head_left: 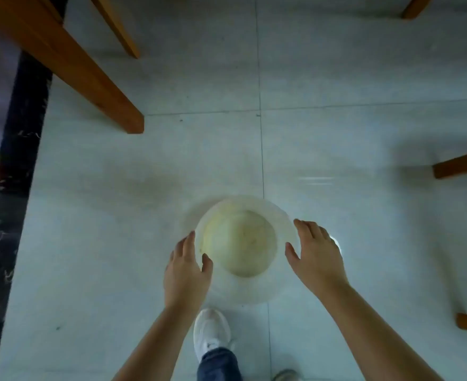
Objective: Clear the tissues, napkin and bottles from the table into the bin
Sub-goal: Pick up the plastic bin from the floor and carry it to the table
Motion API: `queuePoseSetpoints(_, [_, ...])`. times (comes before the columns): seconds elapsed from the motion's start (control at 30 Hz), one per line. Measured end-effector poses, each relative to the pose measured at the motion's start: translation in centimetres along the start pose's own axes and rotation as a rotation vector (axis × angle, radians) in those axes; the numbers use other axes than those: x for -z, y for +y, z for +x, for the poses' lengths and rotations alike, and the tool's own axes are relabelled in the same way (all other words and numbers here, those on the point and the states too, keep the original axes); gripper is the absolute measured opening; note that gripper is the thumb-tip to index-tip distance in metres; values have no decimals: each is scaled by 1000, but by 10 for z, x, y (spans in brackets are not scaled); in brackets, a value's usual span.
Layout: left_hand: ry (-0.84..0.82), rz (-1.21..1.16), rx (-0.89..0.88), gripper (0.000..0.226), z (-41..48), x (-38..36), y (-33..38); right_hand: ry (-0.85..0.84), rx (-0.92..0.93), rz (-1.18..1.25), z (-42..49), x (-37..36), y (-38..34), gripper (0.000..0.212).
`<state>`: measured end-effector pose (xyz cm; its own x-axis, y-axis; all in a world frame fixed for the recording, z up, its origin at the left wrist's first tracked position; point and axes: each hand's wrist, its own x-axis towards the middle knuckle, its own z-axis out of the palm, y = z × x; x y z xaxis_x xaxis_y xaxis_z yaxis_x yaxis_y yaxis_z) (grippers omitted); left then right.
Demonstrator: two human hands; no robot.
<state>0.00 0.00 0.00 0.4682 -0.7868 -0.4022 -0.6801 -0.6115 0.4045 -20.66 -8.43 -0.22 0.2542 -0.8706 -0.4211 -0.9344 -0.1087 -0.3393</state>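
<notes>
Both hands spread open, left hand (pixel 186 273) and right hand (pixel 315 257) flanking the bin (pixel 284 224); next, likely grasp its rim.

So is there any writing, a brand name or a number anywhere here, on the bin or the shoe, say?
No readable text anywhere.
Bin: plain and pale, no label shows.
White shoe: a small dark mark near the laces, too blurred to read.
Floor tiles and wooden furniture legs: no lettering.
Left hand and right hand: open beside the bin, holding nothing printed.
</notes>
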Motion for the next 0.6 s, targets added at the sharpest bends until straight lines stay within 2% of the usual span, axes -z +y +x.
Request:
queuePoseSetpoints(0.13, [-24, -41, 122, 59, 7, -24, -23, -28, -118, 104, 4, -29, 7, 52])
queuePoseSetpoints(0.27, [-56, -298, 235, 51, 10, -36, -30, -102, -264, 350, 3, -48, 9, 61])
queuePoseSetpoints(0.37, [-61, -436, 322, 47, 13, -36, -33, -79, -336, 509, 1, -52, 6, 61])
queuePoseSetpoints(0.47, [-69, -544, 390, 47, 5, -25, -27, -53, -374, 556, -6, -41, -3, 58])
queuePoseSetpoints(0.6, [-66, -626, 388, 47, -12, 5, -19, -14, -367, 556, -22, -8, -14, 54])
